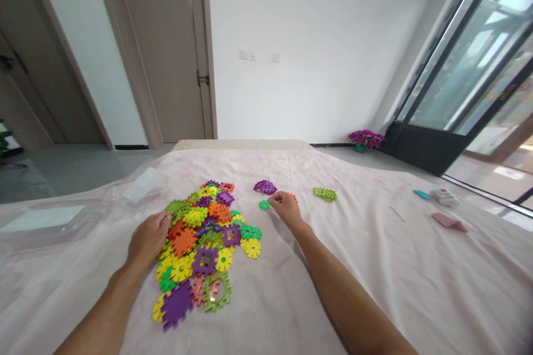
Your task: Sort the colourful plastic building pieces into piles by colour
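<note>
A pale pink cloth [375, 266] covers the surface. The left hand [150, 236] rests, fingers curled, on the edge of a heap of colourful plastic interlocking tiles [200, 238]. I cannot tell whether it grips one. Farther off, the right hand [285, 206] lies fingers-down beside a small green gear-shaped disc [264, 205], its grip unclear.

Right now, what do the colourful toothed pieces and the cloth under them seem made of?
The colourful toothed pieces look like moulded plastic: saturated colours, slight gloss, crisp edges. The pale pink cloth seems thin matte fabric; it wrinkles softly.
</note>
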`<state>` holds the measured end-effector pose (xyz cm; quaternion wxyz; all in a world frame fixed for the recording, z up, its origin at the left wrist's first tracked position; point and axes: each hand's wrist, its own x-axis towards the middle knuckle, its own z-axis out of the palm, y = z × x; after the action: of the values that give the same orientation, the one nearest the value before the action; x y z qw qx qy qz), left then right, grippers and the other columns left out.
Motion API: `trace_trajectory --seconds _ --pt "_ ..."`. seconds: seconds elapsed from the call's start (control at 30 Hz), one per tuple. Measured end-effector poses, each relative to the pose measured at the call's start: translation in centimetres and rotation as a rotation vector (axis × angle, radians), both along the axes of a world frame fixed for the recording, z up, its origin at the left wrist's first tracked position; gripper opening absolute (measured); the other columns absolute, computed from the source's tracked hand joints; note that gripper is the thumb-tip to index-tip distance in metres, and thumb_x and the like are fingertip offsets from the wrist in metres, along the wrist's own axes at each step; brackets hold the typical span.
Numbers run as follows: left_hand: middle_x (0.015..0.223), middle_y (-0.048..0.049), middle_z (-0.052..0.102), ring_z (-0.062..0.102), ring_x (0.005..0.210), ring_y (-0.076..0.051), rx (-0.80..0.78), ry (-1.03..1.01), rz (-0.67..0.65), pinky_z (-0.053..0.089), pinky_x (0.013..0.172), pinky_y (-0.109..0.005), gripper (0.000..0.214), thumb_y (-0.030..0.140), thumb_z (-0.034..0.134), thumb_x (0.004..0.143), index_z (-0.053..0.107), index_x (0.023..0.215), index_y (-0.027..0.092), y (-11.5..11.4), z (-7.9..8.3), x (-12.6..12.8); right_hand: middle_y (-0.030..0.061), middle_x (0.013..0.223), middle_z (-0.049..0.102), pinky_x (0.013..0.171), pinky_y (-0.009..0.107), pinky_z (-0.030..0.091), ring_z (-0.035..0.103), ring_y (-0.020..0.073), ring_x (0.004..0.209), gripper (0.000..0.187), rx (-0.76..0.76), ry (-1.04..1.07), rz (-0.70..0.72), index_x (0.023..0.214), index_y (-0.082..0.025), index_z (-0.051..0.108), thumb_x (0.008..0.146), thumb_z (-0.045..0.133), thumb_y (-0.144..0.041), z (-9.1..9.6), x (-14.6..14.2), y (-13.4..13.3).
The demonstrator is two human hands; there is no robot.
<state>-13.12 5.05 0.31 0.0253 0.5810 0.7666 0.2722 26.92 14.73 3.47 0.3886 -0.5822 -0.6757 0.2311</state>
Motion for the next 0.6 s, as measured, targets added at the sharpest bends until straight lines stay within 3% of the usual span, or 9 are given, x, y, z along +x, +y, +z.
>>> trace_trajectory --seconds 0.07,0.17,0.27,0.43,0.6 --pt "0.13 -0.0101 0.069 0.061 0.123 -0.026 0.005 0.005 -0.004 0.045 0.102 -0.032 0.056 0.046 0.028 0.095 0.072 0.116 0.018 0.0 0.0 0.0 0.0019 0.076 0.071 0.064 0.024 0.043 0.062 0.0151 0.07 0.014 -0.049 0.035 0.129 0.079 -0.018 0.071 0.077 0.063 -0.03 0.2 0.0 -0.3" --pt "0.13 -0.0106 0.069 0.061 0.122 -0.027 0.006 -0.003 0.0 0.045 0.102 -0.034 0.057 0.046 0.027 0.095 0.072 0.117 0.018 -0.1 0.1 0.1 0.0004 0.075 0.07 0.061 0.023 0.043 0.06 0.0136 0.066 0.02 -0.21 0.052 0.438 0.086 -0.016 0.074 0.073 0.071 -0.031 0.6 -0.4 -1.0" --pt "0.13 -0.0106 0.068 0.06 0.123 -0.027 0.002 -0.008 -0.002 0.045 0.102 -0.034 0.057 0.046 0.027 0.095 0.071 0.117 0.017 -0.1 0.0 0.1 -0.0002 0.082 0.072 0.064 0.022 0.044 0.062 0.0142 0.073 0.035 -0.32 -0.111 0.647 0.095 -0.017 0.076 0.063 0.082 -0.029 1.0 -0.8 -1.6" --pt "0.129 -0.0105 0.069 0.061 0.121 -0.027 0.012 -0.008 -0.01 0.045 0.102 -0.033 0.056 0.047 0.028 0.095 0.071 0.117 0.018 0.0 -0.2 0.0 -0.0021 0.084 0.07 0.062 0.021 0.039 0.06 0.0132 0.074 0.042 -0.276 -0.369 0.682 0.096 -0.019 0.075 0.057 0.088 -0.025 1.7 -1.2 -2.1" --pt "0.128 -0.0106 0.069 0.061 0.121 -0.027 0.014 -0.02 -0.002 0.046 0.101 -0.033 0.055 0.046 0.029 0.095 0.072 0.115 0.018 0.0 -0.1 0.0 -0.0059 0.07 0.063 0.055 0.02 0.033 0.053 0.0101 0.064 0.027 -0.312 -0.329 0.655 0.082 -0.018 0.071 0.059 0.085 -0.021 1.5 -1.0 -2.0"
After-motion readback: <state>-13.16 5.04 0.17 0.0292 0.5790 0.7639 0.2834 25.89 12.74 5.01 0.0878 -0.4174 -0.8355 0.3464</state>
